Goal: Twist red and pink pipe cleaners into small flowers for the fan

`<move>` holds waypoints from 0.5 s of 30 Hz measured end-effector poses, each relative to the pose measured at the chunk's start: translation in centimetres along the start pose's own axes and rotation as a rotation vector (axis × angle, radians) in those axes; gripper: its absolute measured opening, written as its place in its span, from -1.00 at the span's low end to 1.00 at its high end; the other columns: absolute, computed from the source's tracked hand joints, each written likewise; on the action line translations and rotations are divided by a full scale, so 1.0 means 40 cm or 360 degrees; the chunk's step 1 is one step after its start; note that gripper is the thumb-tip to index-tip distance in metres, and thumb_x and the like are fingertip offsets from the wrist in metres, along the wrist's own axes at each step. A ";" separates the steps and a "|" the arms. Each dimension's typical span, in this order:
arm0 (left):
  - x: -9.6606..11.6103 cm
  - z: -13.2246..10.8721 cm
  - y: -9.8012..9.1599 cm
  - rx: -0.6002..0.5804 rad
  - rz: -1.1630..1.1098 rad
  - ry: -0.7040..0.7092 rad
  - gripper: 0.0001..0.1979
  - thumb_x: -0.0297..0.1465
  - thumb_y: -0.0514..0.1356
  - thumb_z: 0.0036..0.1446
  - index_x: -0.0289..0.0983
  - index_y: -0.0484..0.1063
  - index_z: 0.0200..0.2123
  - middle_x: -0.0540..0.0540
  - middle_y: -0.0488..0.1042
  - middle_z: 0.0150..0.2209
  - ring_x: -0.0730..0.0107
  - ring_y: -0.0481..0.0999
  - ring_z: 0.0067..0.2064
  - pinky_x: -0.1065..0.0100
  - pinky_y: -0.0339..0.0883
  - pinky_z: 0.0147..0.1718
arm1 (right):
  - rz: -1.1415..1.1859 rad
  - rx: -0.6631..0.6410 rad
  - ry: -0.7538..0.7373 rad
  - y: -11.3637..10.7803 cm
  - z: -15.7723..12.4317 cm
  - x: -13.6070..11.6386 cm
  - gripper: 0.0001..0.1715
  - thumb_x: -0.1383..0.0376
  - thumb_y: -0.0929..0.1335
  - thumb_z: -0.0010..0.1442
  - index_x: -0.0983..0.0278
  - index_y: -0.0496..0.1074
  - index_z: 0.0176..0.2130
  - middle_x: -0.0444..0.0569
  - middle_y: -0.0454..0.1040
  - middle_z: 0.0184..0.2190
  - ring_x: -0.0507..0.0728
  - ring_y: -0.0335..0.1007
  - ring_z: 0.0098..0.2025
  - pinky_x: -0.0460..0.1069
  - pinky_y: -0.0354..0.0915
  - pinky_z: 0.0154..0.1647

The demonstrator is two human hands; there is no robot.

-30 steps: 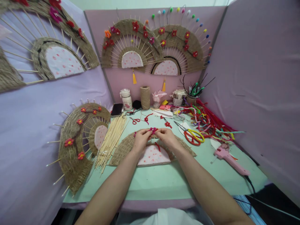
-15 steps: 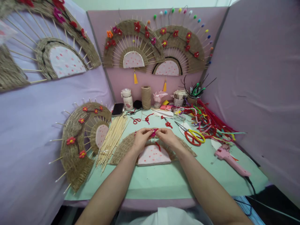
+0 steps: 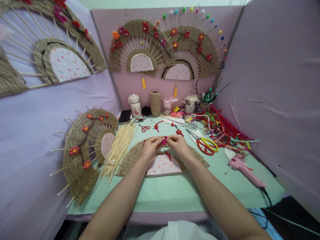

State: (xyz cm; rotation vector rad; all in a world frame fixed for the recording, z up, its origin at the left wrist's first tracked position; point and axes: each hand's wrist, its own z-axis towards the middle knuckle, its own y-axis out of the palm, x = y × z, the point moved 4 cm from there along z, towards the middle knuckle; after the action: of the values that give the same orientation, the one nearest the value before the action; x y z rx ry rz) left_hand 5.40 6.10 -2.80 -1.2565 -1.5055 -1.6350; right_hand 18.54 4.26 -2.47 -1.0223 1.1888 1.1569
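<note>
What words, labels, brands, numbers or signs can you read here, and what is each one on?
No readable text anywhere.
White jar: pink picture; any lettering is too small to read.
Glue gun: any label is too small to make out.
Phone: dark screen, no words visible.
Nearest fan: reddish spots, no letters.

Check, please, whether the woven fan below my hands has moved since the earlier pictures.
No. Judged against the twine spool, the woven fan lies in the same place; only the whole view shifts slightly.
</note>
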 end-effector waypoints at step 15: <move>0.013 -0.004 0.013 -0.0169 0.0758 0.0421 -0.80 -0.34 0.18 -0.03 -0.31 0.55 -0.37 -0.05 0.49 -0.50 0.44 0.41 -0.49 0.41 0.33 -0.44 | -0.0181 0.0128 -0.0142 -0.003 -0.007 -0.010 -0.76 0.17 0.37 -0.08 0.32 0.42 -0.49 -0.09 0.41 -0.56 0.03 0.26 -0.49 -0.08 0.18 -0.45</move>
State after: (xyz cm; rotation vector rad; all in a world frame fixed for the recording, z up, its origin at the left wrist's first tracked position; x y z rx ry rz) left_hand 5.62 5.95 -2.11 -1.2752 -0.8862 -1.4991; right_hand 18.62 3.91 -2.11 -0.9552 1.0846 1.0466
